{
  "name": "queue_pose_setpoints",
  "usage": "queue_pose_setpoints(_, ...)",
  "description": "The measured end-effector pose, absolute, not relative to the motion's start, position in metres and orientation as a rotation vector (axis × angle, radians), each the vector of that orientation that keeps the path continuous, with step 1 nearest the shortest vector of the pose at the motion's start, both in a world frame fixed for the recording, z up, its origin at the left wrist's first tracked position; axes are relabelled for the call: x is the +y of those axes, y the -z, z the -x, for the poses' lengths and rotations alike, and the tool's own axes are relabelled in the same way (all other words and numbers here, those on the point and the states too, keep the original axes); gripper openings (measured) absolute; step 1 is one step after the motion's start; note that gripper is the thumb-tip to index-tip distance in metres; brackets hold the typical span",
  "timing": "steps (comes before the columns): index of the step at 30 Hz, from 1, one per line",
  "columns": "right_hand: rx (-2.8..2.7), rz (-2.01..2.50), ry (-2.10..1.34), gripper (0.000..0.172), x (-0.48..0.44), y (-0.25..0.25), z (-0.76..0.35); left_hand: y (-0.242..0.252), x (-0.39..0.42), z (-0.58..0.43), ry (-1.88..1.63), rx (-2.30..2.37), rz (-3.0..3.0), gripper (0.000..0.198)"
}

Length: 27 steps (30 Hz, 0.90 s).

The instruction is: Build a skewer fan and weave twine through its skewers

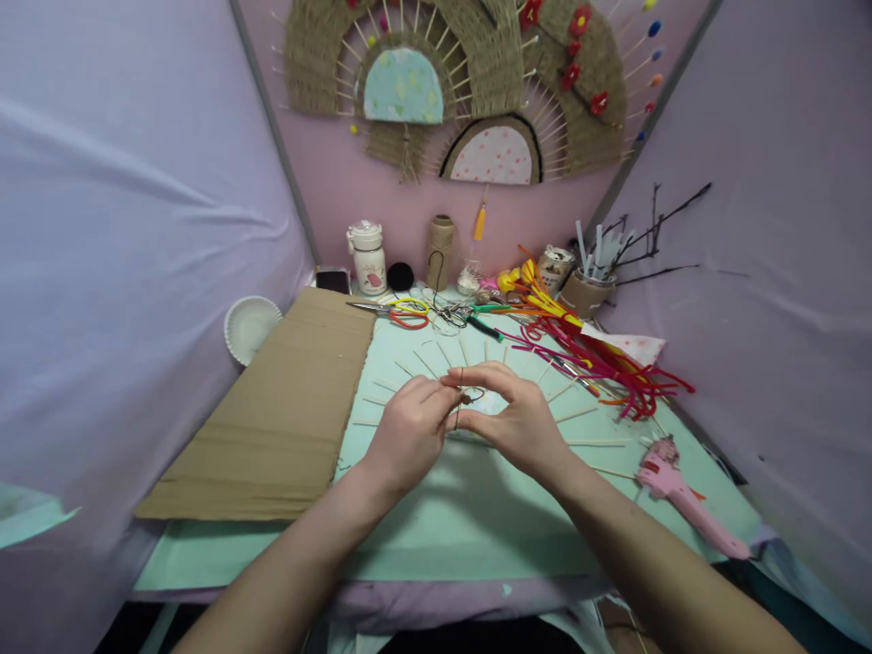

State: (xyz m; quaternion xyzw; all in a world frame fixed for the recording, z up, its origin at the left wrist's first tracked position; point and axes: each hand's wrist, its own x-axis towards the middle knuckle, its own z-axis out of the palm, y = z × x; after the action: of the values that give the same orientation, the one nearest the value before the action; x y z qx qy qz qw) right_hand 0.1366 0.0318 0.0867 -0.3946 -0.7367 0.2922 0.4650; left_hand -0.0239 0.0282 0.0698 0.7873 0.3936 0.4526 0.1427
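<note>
Above the mint-green tabletop, my left hand [413,420] pinches a thin dark brown cord [480,393]. My right hand [519,411] faces it, thumb and fingers curved apart, with the cord stretched across its fingertips in a loop. Directly beneath both hands lies a half-round fan frame of thin wooden sticks [576,414], its spokes spreading outward. A pale centre piece shows between the hands, but most of it is hidden by them.
Brown cardboard [272,427] covers the left side. Scissors [407,313], a twine spool [441,254] and a white bottle [368,259] stand or lie behind. Coloured pipe cleaners [599,363] and a pink glue gun [688,500] are right. Finished woven fans [504,54] hang on the wall.
</note>
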Motion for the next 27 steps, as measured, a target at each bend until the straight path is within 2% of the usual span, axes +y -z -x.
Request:
queue_pose_setpoints(4,-1.914,0.940,-0.555,0.032,0.037,-0.082,-0.138,-0.065,0.029,0.023,-1.336,1.147,-2.148,0.018)
queue_pose_setpoints(11,-1.977,0.975,-0.674,0.014,0.039,-0.094,-0.144,-0.069,0.021,0.024,-1.295,1.093,-1.820,0.020)
queue_pose_setpoints(18,-2.081,1.067,-0.615,0.014,0.027,-0.107,-0.147,-0.071,0.014,0.022,-1.398,1.072,-1.670,0.017)
queue_pose_setpoints(24,-2.212,1.076,-0.779,0.007,0.026,-0.113,-0.154,-0.064,0.012,0.018,-1.402,1.035,-1.723,0.016)
queue_pose_setpoints(27,-2.193,1.066,-0.732,0.009,0.025,-0.113,-0.151,-0.063,0.007,0.014,-1.499,1.102,-1.564,0.014)
